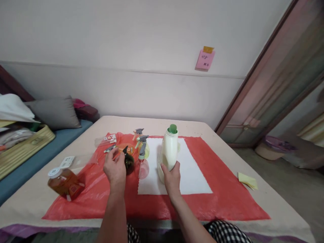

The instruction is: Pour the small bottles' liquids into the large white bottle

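White bottle (168, 152) w/ green cap stands upright on white sheet (194, 168), near sheet's left edge; right hand (172, 179) fingers clamped on its base. Left hand (114, 168) fingers curled round dark spray bottle (128, 162) on red mat (222, 189), beside pink spray bottle (143, 167).

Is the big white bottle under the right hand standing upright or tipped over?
Upright. The white bottle stands on the white sheet, green spout up, with the right hand gripping its lower part.
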Tool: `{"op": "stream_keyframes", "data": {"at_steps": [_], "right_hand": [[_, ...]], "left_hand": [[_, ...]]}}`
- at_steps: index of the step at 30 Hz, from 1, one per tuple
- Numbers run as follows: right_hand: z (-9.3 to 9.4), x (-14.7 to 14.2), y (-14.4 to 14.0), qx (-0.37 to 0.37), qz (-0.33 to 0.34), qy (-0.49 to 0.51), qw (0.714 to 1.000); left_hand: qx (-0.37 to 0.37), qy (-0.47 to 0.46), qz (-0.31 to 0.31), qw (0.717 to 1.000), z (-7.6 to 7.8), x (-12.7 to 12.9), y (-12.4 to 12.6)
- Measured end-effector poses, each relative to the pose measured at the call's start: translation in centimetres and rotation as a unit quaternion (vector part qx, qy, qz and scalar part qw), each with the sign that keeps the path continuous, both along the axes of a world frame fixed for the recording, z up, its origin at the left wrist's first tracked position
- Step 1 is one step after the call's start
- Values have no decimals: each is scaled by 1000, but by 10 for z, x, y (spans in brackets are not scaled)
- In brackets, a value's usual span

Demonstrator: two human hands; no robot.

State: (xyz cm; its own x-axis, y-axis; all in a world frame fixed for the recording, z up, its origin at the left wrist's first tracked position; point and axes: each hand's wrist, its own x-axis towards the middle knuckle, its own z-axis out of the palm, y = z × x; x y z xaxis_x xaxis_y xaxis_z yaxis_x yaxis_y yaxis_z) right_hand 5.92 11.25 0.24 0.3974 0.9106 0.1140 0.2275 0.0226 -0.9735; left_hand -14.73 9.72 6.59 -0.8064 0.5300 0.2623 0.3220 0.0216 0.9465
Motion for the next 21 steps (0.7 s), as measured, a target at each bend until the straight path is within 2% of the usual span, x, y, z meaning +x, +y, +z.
{"op": "stream_keyframes", "data": {"at_steps": [4, 9, 15, 21], "right_hand": [[-1, -6, 11, -4, -18, 11, 1000], [7, 10, 20, 1, -9, 29, 1000], [28, 58, 47, -21, 22, 30, 999], [29, 110, 76, 1, 20, 6, 1000]], "left_hand": [[-1, -5, -13, 1000, -5, 3, 3], [20, 6, 11, 1000, -8, 6, 10], [75, 16, 23, 997, -18, 14, 18], [110, 39, 10, 993, -14, 31, 18]]}}
